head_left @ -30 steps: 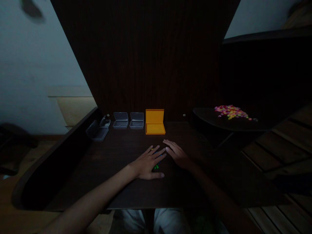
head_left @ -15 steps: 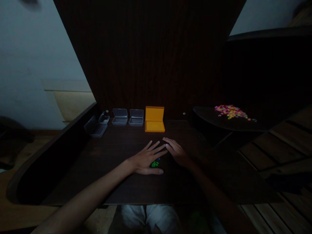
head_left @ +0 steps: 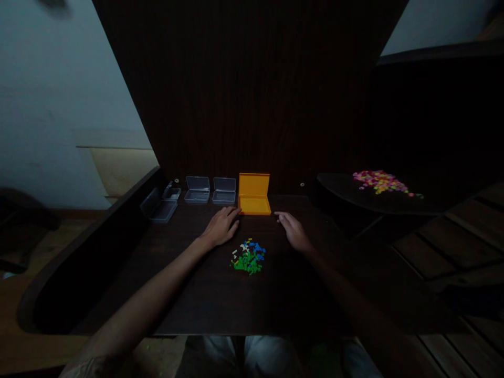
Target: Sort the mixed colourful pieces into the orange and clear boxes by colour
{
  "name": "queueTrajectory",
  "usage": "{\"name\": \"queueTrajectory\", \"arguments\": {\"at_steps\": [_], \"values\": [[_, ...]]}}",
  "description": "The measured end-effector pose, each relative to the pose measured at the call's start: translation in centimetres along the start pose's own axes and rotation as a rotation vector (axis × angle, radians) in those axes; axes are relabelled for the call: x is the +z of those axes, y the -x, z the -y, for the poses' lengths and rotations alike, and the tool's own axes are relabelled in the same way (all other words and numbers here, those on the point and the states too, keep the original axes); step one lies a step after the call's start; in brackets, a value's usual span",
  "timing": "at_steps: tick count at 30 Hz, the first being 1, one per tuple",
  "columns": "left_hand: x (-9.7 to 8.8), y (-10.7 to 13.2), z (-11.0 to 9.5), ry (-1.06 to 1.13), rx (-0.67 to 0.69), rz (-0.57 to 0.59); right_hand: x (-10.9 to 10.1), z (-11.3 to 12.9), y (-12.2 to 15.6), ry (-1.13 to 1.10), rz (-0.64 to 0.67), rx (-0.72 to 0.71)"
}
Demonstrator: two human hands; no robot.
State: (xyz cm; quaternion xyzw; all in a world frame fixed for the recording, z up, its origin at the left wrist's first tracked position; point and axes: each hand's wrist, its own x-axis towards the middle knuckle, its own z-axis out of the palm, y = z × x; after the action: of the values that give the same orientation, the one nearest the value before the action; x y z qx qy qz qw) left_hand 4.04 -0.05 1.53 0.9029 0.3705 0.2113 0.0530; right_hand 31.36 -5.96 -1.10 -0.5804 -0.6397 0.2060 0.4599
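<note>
An orange-yellow box (head_left: 254,205) stands with its lid raised on the dark table. My left hand (head_left: 221,226) is beside its front left corner, fingers stretched forward, the fingertips at or just touching the edge. On the other side my right hand (head_left: 292,231) is a little off the front right corner, index finger pointing at the box, the rest partly bent; I see nothing held in either hand. Between my forearms lies a small heap of tiny plastic pieces (head_left: 248,261), mostly green, with blue, white and a few yellow ones.
Left of the orange box are two clear cases (head_left: 197,195) with raised lids, and further left another open clear case (head_left: 163,211) and a smaller one. A side shelf (head_left: 334,184) at right bears pink and yellow bits (head_left: 380,181). A tall dark panel (head_left: 244,94) rises behind.
Both hands have left the heap of small pieces, uncovering it. They have moved forward and apart to either side of the orange box. The view has shifted slightly.
</note>
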Motion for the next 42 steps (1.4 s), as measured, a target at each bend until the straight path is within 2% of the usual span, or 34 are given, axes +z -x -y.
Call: {"name": "queueTrajectory", "arguments": {"at_steps": [7,16,23,29,42], "values": [[0.9,0.2,0.5,-0.028,-0.014,0.045,0.4,-1.9,-3.4,0.017,-0.126,0.047],[0.9,0.1,0.3,0.014,-0.03,0.043,2.0,-1.7,-7.4,-0.13,-0.252,0.126],[0.5,1.4,-0.4,-0.009,0.033,0.047,2.5,-1.7,-7.8,-0.157,-0.137,0.123],[0.1,1.9,-1.0,-0.029,0.101,0.035,2.6,-2.4,-7.8,-0.088,-0.057,0.084],[-0.4,2.1,-1.0,-0.059,0.132,0.014,2.6,-2.5,-7.9,0.082,-0.06,-0.082]]}}
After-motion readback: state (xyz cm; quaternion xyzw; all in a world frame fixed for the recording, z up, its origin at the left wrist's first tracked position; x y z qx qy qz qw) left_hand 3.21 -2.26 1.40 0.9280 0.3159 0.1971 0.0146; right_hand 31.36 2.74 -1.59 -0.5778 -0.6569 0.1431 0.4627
